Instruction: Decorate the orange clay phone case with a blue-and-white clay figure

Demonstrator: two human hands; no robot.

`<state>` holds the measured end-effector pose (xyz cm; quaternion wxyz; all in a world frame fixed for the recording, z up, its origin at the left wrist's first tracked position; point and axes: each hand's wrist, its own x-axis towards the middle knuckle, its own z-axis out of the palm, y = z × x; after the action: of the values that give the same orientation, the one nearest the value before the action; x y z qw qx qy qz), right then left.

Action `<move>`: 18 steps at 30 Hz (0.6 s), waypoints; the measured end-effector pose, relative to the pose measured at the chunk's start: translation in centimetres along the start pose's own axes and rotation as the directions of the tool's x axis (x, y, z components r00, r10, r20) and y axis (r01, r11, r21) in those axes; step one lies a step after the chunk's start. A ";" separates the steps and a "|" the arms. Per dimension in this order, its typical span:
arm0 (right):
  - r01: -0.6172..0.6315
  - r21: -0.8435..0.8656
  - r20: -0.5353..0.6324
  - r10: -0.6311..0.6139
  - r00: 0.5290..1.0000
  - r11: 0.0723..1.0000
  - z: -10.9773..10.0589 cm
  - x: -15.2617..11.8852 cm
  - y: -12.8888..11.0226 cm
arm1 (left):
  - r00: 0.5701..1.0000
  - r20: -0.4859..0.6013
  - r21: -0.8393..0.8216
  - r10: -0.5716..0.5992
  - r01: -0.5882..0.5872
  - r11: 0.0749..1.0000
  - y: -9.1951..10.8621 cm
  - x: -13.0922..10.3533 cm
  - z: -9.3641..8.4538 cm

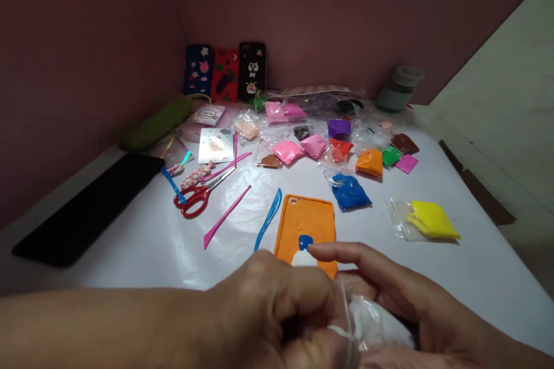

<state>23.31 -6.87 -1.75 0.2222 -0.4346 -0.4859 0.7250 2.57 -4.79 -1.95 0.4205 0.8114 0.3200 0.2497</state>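
Note:
Close to me at the bottom, a clear plastic bag of white clay (381, 323) lies between both hands. My right hand (415, 300) cups the bag from the right, its index finger stretched out past it. My left hand (277, 305) is closed at the bag's mouth, thumb and fingers gripping its edge; whether clay is pinched there too I cannot tell. Just beyond the hands rests an orange clay-covered phone case (305, 216), with a blue clay piece (305, 241) above a white clay shape (303, 259). The hands partly hide its lower end.
Left of the case are a blue modelling knife (268, 218), a pink tool (227, 217) and red-handled scissors (194, 199). Bags of blue clay (350, 191) and yellow clay (433, 219) lie to the right. Several coloured clay packets and decorated phone cases (225, 75) stand farther back.

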 end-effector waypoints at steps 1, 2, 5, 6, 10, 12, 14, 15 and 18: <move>0.001 0.031 -0.015 0.000 1.000 1.000 0.0 0.0 0.0 | 0.990 0.117 -0.159 -0.079 0.097 0.982 0.2 0.5 -0.4; 0.000 0.058 -0.004 0.000 1.000 0.998 -0.1 0.0 0.0 | 0.962 0.223 -0.300 -0.154 0.219 0.928 0.5 0.9 -0.9; 0.014 0.111 0.046 -0.020 0.999 0.994 -0.5 0.1 0.0 | 0.878 0.408 -0.529 -0.249 0.450 0.719 0.8 2.1 -2.1; 0.022 0.115 0.069 -0.030 0.997 0.993 -0.7 0.1 0.0 | 0.856 0.442 -0.564 -0.268 0.498 0.658 0.8 2.3 -2.4; 0.084 0.080 0.110 -0.092 0.990 0.993 -1.5 0.4 0.1 | 0.809 0.481 -0.624 -0.336 0.586 0.517 0.1 2.1 -3.0; 0.102 0.042 0.116 -0.106 0.988 0.994 -1.6 0.4 0.1 | 0.833 0.428 -0.675 -0.351 0.553 0.489 -0.3 1.9 -2.9; 0.106 -0.003 0.104 -0.105 0.989 0.994 -1.7 0.4 0.0 | 0.853 0.380 -0.735 -0.357 0.513 0.444 -0.5 1.8 -2.7; 0.110 -0.024 0.090 -0.107 0.990 0.994 -1.7 0.4 -0.1 | 0.855 0.380 -0.752 -0.353 0.508 0.420 -0.6 1.9 -2.7; 0.110 -0.070 0.052 -0.107 0.993 0.991 -1.6 0.4 -0.5 | 0.873 0.369 -0.781 -0.320 0.478 0.402 -0.5 2.2 -2.8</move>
<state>24.36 -5.56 -1.74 0.2336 -0.3980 -0.5401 0.7037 2.04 -1.47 -0.63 0.8348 0.4132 0.3043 0.1996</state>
